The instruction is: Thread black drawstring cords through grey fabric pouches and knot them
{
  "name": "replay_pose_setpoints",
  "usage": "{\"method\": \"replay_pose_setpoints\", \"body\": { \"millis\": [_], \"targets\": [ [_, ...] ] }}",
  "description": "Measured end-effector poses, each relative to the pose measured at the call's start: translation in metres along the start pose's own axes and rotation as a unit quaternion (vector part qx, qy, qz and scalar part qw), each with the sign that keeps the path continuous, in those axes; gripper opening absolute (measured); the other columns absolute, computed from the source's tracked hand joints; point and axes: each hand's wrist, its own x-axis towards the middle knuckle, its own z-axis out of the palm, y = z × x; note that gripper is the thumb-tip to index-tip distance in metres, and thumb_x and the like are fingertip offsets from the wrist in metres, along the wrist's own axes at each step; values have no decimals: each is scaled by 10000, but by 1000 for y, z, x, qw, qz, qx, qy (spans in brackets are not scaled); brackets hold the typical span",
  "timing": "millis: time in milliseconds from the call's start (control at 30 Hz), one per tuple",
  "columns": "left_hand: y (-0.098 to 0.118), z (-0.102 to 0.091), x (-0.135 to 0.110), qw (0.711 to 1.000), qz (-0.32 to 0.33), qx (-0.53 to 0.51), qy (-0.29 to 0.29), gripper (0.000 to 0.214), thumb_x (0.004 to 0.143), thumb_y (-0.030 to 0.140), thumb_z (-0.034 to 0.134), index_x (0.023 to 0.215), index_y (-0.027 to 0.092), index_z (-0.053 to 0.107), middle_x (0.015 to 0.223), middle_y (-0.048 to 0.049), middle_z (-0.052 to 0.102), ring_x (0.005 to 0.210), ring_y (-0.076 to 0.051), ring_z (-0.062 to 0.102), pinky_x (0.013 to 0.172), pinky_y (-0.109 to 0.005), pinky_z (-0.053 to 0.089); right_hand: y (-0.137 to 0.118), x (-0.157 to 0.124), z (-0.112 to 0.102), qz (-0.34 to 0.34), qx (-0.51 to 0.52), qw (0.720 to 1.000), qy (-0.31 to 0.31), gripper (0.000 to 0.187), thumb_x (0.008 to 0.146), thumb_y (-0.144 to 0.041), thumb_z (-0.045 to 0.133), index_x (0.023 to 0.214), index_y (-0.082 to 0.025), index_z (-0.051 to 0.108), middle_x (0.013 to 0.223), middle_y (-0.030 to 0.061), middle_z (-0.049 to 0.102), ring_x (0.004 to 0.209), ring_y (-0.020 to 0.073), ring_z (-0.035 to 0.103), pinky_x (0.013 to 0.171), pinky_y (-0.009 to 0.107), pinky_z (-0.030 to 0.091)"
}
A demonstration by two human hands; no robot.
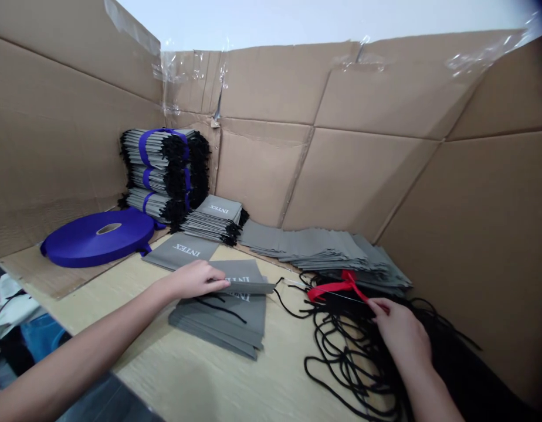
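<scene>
My left hand (195,279) pinches the top grey fabric bag (244,280) of a small stack (222,319) on the wooden table, lifting its edge. A black cord lies across the stack. My right hand (400,331) rests on a tangled pile of black cords (345,357), its fingers closed on a thin wire-like tool that reaches toward a red ribbon (336,287) tied round the cords.
A spread row of grey bags (324,252) lies behind the cords. Bundles of bags bound with purple strap (165,170) stand in the back left corner, beside a purple strap roll (97,234) and loose INTEX bags (216,220). Cardboard walls (341,146) enclose the table.
</scene>
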Motion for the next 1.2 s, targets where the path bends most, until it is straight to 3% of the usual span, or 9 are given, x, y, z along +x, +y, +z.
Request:
{"method": "replay_pose_setpoints", "body": {
  "millis": [233,333,400,500,600,700,867,1000,1200],
  "targets": [
    [4,2,0,996,13,87,-7,428,876,452,384,592,199,580,461,6,506,428,-137,464,468,-251,195,-48,-27,-18,1,-182,983,14,349,802,-254,388,1008,-211,667,1193,206,488,484,189,604,409,327,397],
    [2,5,-2,989,-8,145,-4,420,839,528,401,685,205,621,475,-16,538,469,-181,528,475,-247,252,-75,-42,-19,-82,-217,971,52,287,802,-236,444,1000,-195,649,1162,192,498,721,277,621,537,379,453],
    [0,7,-3,981,-27,194,-6,467,808,594,400,812,194,642,511,-45,571,505,-223,560,492,-259,300,-88,-49,-11,-180,-188,964,60,230,785,-276,526,980,-246,646,1131,142,524,981,347,522,681,432,454],
    [3,13,-2,957,-64,284,-19,610,779,651,393,997,130,623,598,-119,620,570,-290,591,538,-307,365,-96,-57,9,-257,-84,962,23,165,794,-283,549,928,-259,642,1081,94,538,988,293,478,739,387,442],
    [13,23,3,939,-86,333,8,701,734,655,477,1150,97,562,871,-213,644,789,-356,600,668,-390,410,-94,-60,29,-256,-21,966,-22,81,792,-248,557,824,-243,631,995,68,548,911,257,488,735,366,437],
    [25,38,11,947,-10,318,41,763,666,691,535,1243,192,496,1168,-208,551,1056,-397,489,868,-512,323,-92,-62,40,-239,-10,970,-36,68,796,-198,545,757,-217,597,971,78,551,872,254,490,707,360,429],
    [34,60,26,958,152,244,10,352,866,450,452,1138,241,533,1033,-87,612,958,-250,554,908,-416,320,-97,-61,36,-252,4,967,-34,140,832,-116,449,776,-203,543,925,69,559,792,197,523,645,284,404],
    [36,63,28,960,126,251,-7,171,888,173,425,997,200,553,877,-54,626,799,-198,578,694,-290,390,-105,-61,24,-275,39,960,-36,207,851,-103,381,757,-221,523,738,23,572,710,181,514,607,271,363],
    [41,50,25,981,29,187,38,238,938,223,291,840,173,503,784,-51,577,743,-190,526,666,-288,380,-109,-63,12,-321,96,942,13,268,834,-109,391,882,-229,625,757,46,628,760,207,507,634,290,379]
  ]
}}
